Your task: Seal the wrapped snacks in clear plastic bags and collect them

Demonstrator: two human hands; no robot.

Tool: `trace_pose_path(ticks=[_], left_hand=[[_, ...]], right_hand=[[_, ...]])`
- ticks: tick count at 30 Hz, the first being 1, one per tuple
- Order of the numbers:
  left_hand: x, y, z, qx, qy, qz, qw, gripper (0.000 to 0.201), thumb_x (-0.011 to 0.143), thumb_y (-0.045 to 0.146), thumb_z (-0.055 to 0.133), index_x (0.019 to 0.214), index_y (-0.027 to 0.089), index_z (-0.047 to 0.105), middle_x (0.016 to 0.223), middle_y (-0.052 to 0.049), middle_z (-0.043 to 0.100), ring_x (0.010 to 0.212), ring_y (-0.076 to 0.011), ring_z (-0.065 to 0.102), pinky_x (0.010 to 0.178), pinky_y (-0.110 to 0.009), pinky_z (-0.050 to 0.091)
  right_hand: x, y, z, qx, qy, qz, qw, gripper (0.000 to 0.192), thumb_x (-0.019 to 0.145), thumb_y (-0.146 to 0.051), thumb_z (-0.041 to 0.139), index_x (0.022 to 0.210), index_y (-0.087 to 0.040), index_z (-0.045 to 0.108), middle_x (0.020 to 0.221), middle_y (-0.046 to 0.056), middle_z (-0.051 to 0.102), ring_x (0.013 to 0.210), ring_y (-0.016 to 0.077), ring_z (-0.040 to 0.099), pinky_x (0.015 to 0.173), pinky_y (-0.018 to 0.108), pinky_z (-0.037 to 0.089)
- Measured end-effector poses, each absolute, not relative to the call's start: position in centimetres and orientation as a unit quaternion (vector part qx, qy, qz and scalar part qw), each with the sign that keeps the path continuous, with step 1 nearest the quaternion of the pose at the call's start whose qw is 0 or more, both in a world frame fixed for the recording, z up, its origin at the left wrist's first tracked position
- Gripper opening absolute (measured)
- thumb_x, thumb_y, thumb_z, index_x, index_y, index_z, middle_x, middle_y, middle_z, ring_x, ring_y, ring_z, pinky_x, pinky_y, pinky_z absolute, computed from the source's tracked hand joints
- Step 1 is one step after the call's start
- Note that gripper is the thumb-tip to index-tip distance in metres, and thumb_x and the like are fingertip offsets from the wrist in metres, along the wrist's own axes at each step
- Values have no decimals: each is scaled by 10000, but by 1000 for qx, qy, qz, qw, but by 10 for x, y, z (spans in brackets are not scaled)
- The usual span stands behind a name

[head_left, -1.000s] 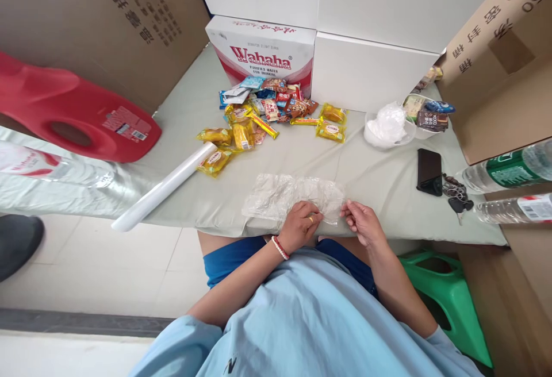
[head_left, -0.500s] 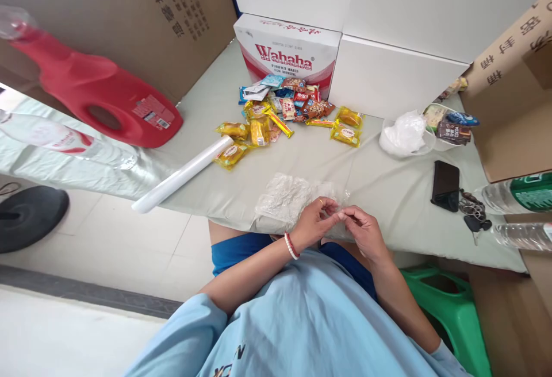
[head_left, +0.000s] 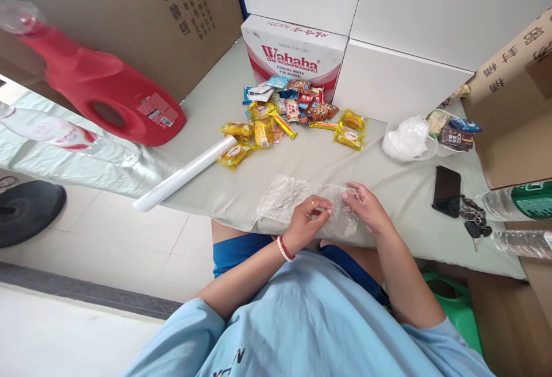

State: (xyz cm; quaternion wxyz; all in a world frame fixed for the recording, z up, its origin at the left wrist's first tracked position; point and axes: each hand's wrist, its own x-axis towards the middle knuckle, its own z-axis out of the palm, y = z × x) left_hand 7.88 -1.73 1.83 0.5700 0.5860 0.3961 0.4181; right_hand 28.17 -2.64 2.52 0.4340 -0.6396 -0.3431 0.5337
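Note:
A crumpled clear plastic bag lies at the near edge of the grey-green cloth-covered table. My left hand, with a ring and a red-and-white bracelet, pinches the bag's near edge. My right hand grips the bag's right end between fingers and thumb. Beyond the bag lies a pile of small wrapped snacks, several yellow, others red and blue.
A white roll lies at the table's left edge. A red jug and a water bottle lie left. A Wahaha box, white boxes, a bowl with plastic, a phone, keys, bottles and cardboard stand around.
Both hands came together on the bag's near edge, then my right hand slid up and right onto the bag's right end. The camera view shifted to the left.

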Motion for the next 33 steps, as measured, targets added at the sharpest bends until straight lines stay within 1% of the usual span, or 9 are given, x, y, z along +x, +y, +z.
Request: trace_pose_path(ticks=[4,8,11,16,21,23,26,30,33], left_hand=[[61,12,36,586,421,497,483,223,926,434,697,865,219,691,956,-59,704,925,-183,661,814,-320,542],[18,21,52,575,451,581,360,150,941,377,700,886,238,687,969,-42,659,975,-185,636,875,-337,531],[-13,-6,43,602,458,545,361,65,939,290,698,901,238,706,953,-38,652,938,-173,636,863,-325,526],[-54,-52,17,579,543,394,463,126,923,273,620,1009,213,690,1021,-55,674,836,-167,659,707,-288,549],[-45,-9,31,571,616,455,295,278,997,418,539,1169,223,635,1174,-82,682,1110,-228,650,905,-364,538],[-20,22,35,605,600,451,267,423,940,494,631,1242,199,614,1228,-106,672,1141,-250,642,923,-389,528],[21,60,33,661,600,344,292,408,871,493,718,1122,176,673,987,-80,723,862,-225,670,778,-347,503],[51,69,23,702,591,242,315,261,990,381,555,833,207,669,708,-35,668,680,-207,628,665,-305,397],[63,51,21,733,567,244,286,293,1016,359,511,783,224,625,701,-38,660,699,-212,623,654,-295,351]], right_hand=[[284,18,32,-634,-400,499,434,436,638,-574,879,787,-208,692,678,-16,586,583,116,451,529,258,390],[282,17,45,-619,-364,363,594,374,767,-553,800,902,-233,661,749,-14,575,647,132,488,608,273,437],[276,-13,41,-620,-337,344,619,346,807,-523,796,932,-236,650,748,-20,565,653,133,505,655,284,449],[270,-73,11,-657,-332,382,558,295,855,-499,775,943,-231,692,765,-12,599,690,144,522,700,293,444],[269,-86,6,-675,-351,367,535,300,858,-509,764,965,-235,706,818,9,631,738,166,532,719,306,459],[267,-81,11,-674,-369,360,530,306,857,-523,755,952,-237,705,820,12,635,750,172,542,731,310,469],[270,-77,19,-681,-401,367,490,319,879,-552,714,946,-240,702,833,25,658,775,187,579,763,329,499],[294,-76,30,-692,-479,433,322,517,799,-598,777,1171,-245,713,1165,111,725,1058,284,669,927,434,542],[304,-66,43,-681,-541,396,294,870,717,-597,853,1468,-275,555,1492,144,576,1357,344,553,1106,531,470]])
